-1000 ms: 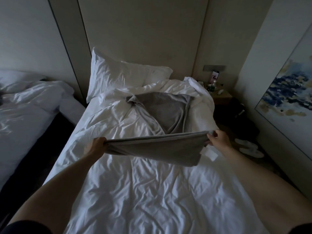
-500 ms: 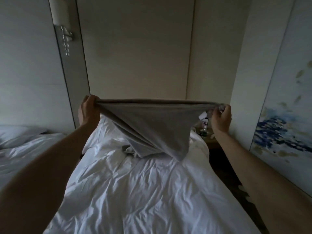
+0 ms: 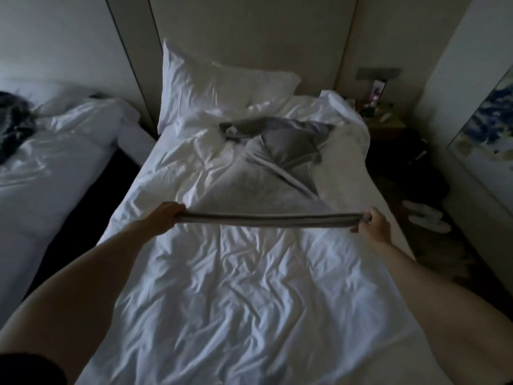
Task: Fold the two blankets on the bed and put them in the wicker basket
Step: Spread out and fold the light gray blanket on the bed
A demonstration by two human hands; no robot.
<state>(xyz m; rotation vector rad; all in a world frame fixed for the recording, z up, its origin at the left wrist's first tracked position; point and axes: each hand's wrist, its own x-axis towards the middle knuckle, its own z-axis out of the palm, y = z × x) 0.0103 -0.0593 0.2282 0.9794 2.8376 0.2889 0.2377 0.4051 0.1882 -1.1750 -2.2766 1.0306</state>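
Note:
A grey blanket (image 3: 266,187) stretches over the white bed (image 3: 249,287), its near edge pulled taut into a flat band between my hands. My left hand (image 3: 163,219) grips the left end of that edge. My right hand (image 3: 372,225) pinches the right end. The far part of the blanket lies rumpled near the pillow (image 3: 219,84), showing pale stripes. Whether a second blanket lies in that rumpled grey heap I cannot tell. No wicker basket is in view.
A second bed (image 3: 55,162) with white linen stands to the left across a dark gap. A nightstand (image 3: 385,120) with small items sits at the far right. White slippers (image 3: 427,218) lie on the floor beside a framed painting (image 3: 485,129).
Both hands have come down from chest height, where the blanket hung in front of the wall, to just above the bed. The blanket now spreads away from me over the duvet.

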